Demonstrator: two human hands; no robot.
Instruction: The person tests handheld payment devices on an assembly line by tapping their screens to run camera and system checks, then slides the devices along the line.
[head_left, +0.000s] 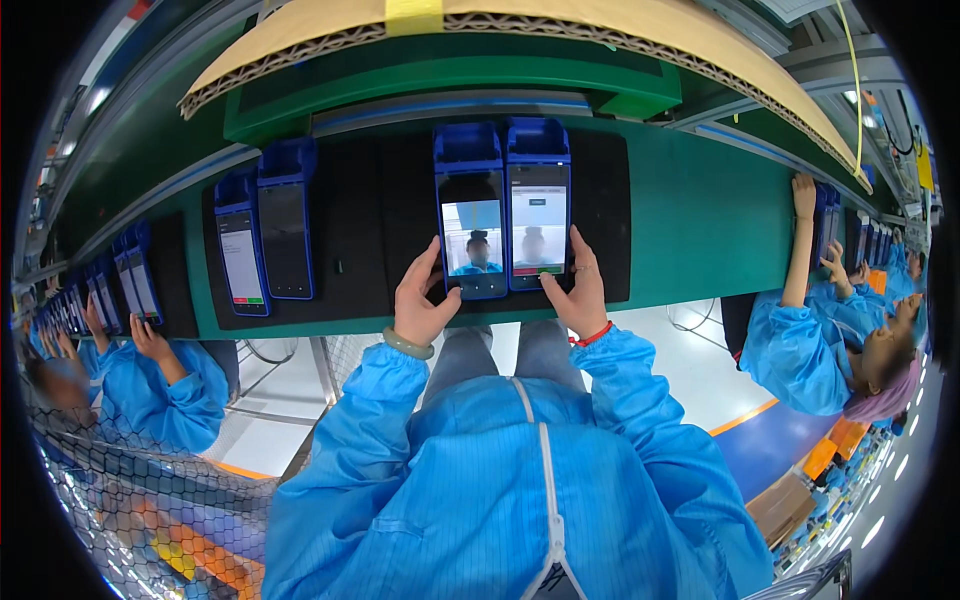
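Two blue-cased handheld payment terminals lie side by side on a black mat (pixel 600 200) in front of me. The left terminal (pixel 471 190) shows a camera-like picture of a person; the right terminal (pixel 538 180) has a pale page with red and green buttons along the bottom. My left hand (pixel 424 305) rests at the left terminal's lower left edge, fingers stretched along its side, thumb by the bottom corner. Along the right terminal's right edge lie the spread fingers of my right hand (pixel 582 295), its thumb on the lower screen near the buttons. Both hands are open.
Two more terminals, one lit (pixel 241 250) and one dark (pixel 287 230), lie on the mat to the left. A cardboard sheet (pixel 560 18) overhangs the green bench (pixel 710 215). Co-workers in blue (pixel 175 400) (pixel 800 340) work at both sides beside rows of similar terminals.
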